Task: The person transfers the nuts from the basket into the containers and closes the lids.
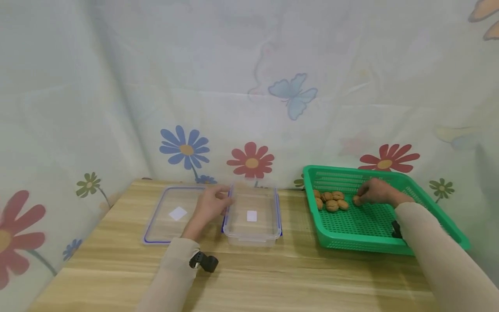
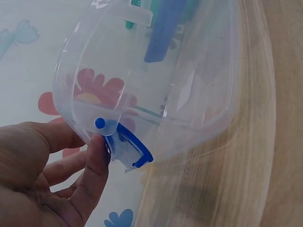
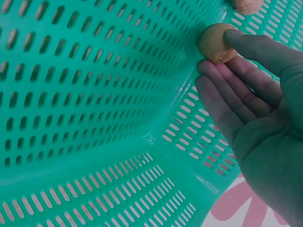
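lid (image 1: pixel 165 227) comes first from where i sit at the far end of the feed: a clear, flat panel edged in blue, with a white square label (image 1: pixel 178 213), lying on the wooden table (image 1: pixel 249 281). over its right side i see the left hand (image 1: pixel 210 203), with a black wrist device (image 1: pixel 204 261) at the sleeve; thumb and fingers pinch the edge of the clear container (image 1: pixel 251 237) near its far left corner, and in the left wrist view a fingertip sits right by a blue clip (image 2: pixel 128 146). the container stands just right of the lid, its top open. apart from it, further right, i have the green basket (image 1: pixel 351 242) with slotted walls, before the flower-printed curtain (image 1: pixel 218 112). a cluster of walnuts (image 1: pixel 332 206) sits at the basket's left side, some partly hidden by the rim. just right of them the right hand (image 1: pixel 376 191) grasps a single walnut (image 3: pixel 215 45) between thumb and fingertips, inside the basket; i cannot tell whether that nut touches the basket floor.
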The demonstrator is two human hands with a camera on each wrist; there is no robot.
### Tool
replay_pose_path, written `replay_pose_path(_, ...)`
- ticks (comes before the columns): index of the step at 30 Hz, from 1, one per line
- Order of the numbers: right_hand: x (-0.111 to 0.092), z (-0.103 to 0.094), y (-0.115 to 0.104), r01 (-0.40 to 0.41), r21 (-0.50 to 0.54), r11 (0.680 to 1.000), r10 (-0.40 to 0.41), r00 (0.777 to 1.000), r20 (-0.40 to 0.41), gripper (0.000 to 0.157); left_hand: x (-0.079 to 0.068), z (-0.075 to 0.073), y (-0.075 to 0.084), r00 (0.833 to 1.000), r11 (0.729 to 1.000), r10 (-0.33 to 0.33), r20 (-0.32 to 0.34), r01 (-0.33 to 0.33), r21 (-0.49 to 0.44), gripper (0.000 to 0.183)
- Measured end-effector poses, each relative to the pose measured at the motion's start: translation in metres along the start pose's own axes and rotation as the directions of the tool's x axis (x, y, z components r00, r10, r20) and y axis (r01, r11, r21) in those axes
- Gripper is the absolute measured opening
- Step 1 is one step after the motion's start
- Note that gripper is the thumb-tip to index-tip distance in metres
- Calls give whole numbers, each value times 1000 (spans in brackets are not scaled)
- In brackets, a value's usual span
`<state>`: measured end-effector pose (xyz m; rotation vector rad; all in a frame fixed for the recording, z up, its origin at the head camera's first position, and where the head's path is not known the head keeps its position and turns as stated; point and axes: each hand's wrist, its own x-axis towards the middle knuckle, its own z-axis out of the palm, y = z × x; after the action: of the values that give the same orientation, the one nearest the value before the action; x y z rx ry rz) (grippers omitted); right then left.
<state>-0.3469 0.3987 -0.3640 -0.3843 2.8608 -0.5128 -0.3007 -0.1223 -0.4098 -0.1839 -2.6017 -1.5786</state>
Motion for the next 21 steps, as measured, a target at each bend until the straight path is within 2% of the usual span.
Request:
replay_pose_path(10, -6, -14, -29, 61, 57, 996, -55, 993, -108, 41, 0, -1, -4, 1000, 1000, -13, -7, 13, 7, 46)
replay_pose_path(14, -9, -24, -48, 105, 83, 991, -91, 983, -157, 37, 3, 1, -3, 1000, 1000, -25, -4, 25, 10, 46)
replay_pose_path(21, -11, -39, -84, 147, 79, 986, -128, 970, -207, 39, 2, 1, -3, 999, 999, -31, -6, 31, -12, 45)
